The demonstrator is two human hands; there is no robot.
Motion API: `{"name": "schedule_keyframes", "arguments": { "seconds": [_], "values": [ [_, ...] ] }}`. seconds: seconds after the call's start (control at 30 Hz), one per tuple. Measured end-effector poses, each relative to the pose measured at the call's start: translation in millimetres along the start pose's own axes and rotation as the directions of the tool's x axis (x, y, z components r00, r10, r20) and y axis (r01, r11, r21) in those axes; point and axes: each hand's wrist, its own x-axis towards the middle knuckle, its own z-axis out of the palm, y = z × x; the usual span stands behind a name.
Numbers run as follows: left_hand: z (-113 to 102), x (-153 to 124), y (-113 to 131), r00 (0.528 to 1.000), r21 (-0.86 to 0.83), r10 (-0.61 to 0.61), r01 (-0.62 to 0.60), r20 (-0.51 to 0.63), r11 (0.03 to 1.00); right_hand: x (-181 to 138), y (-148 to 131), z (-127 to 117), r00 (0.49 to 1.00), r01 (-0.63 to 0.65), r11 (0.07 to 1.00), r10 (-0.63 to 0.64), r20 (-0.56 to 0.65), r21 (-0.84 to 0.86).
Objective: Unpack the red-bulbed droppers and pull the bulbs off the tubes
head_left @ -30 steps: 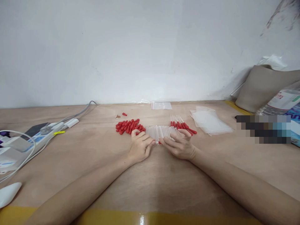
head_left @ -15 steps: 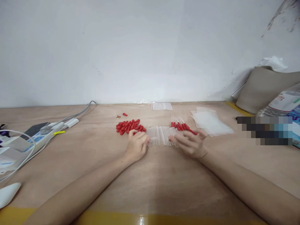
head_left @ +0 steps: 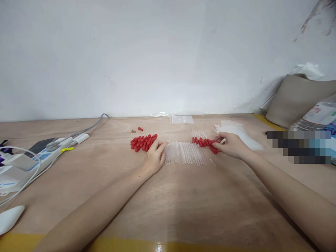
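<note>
A row of clear thin tubes (head_left: pixel 183 154) lies side by side on the wooden table (head_left: pixel 173 199). To its left is a heap of red rubber caps (head_left: pixel 143 141). My left hand (head_left: pixel 154 157) rests at the row's left end, fingers stretched toward the heap and touching its near edge. To the right lie finished tubes with red caps (head_left: pixel 203 141). My right hand (head_left: pixel 231 144) is closed in a pinch on a red-capped tube at the right end of that group.
A stack of clear plastic bags (head_left: pixel 237 134) lies beside my right hand, and one small zip bag (head_left: pixel 181 119) near the wall. A power strip with cables (head_left: pixel 49 152) is at the left, a grey cushion (head_left: pixel 296 96) and bottle (head_left: pixel 319 117) at the right.
My right hand has moved from the middle of the tube row out to the right, onto the red-capped tubes. My left hand has shifted up toward the heap of caps and opened.
</note>
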Motion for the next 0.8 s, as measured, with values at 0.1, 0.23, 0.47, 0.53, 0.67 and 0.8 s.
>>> {"name": "schedule_keyframes", "arguments": {
  "seconds": [0.1, 0.23, 0.47, 0.53, 0.67, 0.8],
  "values": [
    [0, 0, 1, 1.0, -0.021, 0.006, -0.007, -0.017, 1.0, -4, -2, 3, 0.996, 0.051, 0.997, -0.047, 0.079, -0.051],
    [-3, 0, 5, 0.999, -0.024, 0.002, -0.001, 0.034, 1.0, -6, -3, 6, 0.99, 0.085, 0.994, -0.076, 0.116, -0.074],
    [-14, 3, 16, 0.984, 0.012, 0.098, -0.101, 0.147, 0.995, 16, -1, 3, 0.986, -0.153, 0.952, 0.131, -0.101, -0.263],
    [-17, 4, 18, 0.969, 0.05, 0.122, -0.136, 0.213, 0.989, 24, -2, 6, 0.977, -0.211, 0.926, 0.197, -0.077, -0.313],
    [-18, 3, 18, 0.926, 0.079, 0.111, -0.149, 0.361, 0.986, 34, -4, 12, 0.955, -0.278, 0.909, 0.297, 0.015, -0.311],
    [-16, 2, 17, 0.911, 0.082, 0.089, -0.133, 0.402, 0.988, 40, -5, 10, 0.941, -0.327, 0.895, 0.338, -0.017, -0.302]
  ]
}}
